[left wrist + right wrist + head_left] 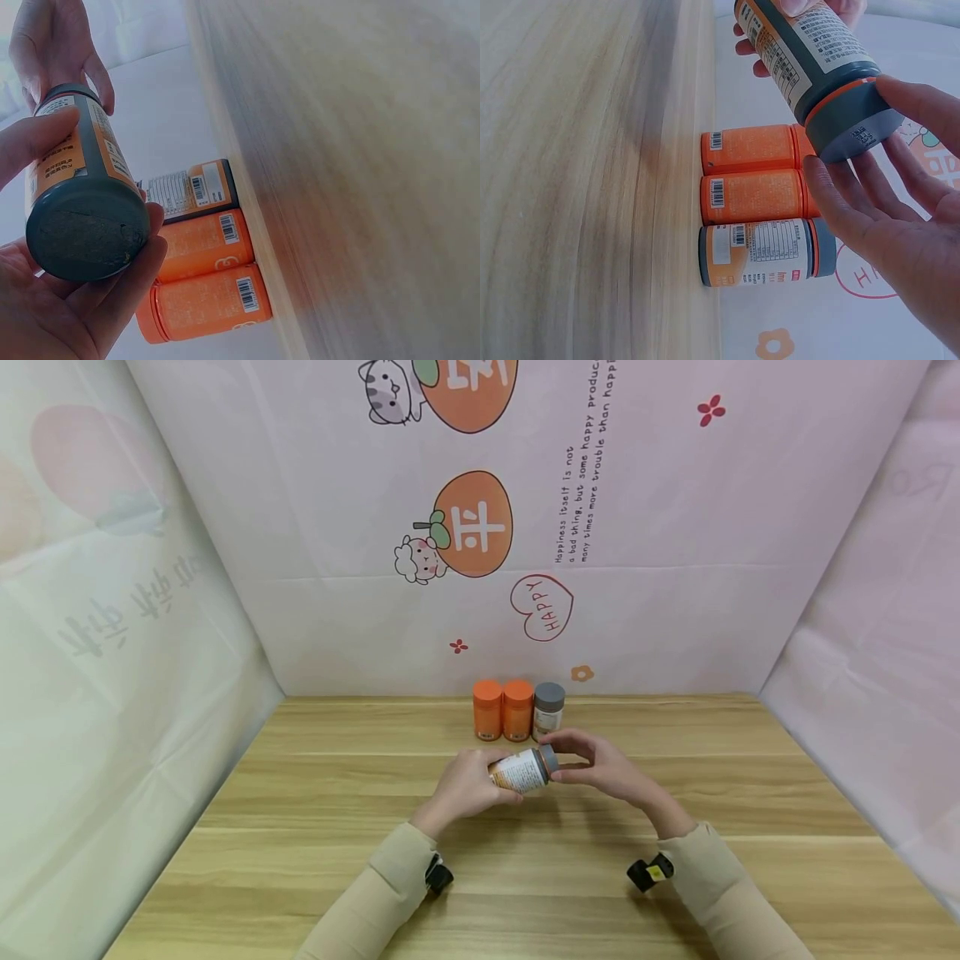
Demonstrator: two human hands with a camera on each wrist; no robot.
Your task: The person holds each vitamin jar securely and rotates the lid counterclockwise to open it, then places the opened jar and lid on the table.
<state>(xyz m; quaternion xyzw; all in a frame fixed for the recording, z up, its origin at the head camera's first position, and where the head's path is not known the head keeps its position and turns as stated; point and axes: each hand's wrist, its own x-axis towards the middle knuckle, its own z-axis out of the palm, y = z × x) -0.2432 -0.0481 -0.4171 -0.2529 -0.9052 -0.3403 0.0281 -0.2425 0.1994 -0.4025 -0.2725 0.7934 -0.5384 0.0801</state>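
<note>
My left hand (467,783) grips a grey supplement bottle (517,772) with a white and orange label around its body. The bottle is tilted over the table, its grey cap (853,124) toward the right. My right hand (603,767) holds that cap between the thumb on one side and fingers on the other. An orange ring shows at the neck, just below the cap. In the left wrist view the dark bottle base (88,232) faces the camera, with the left fingers and thumb wrapped about the sides.
Behind the hands, two orange bottles (487,712) and a grey-capped bottle (547,714) with a white label stand side by side. They stand on the wooden table (337,793) near the printed back curtain (360,610). More curtains hang at both sides.
</note>
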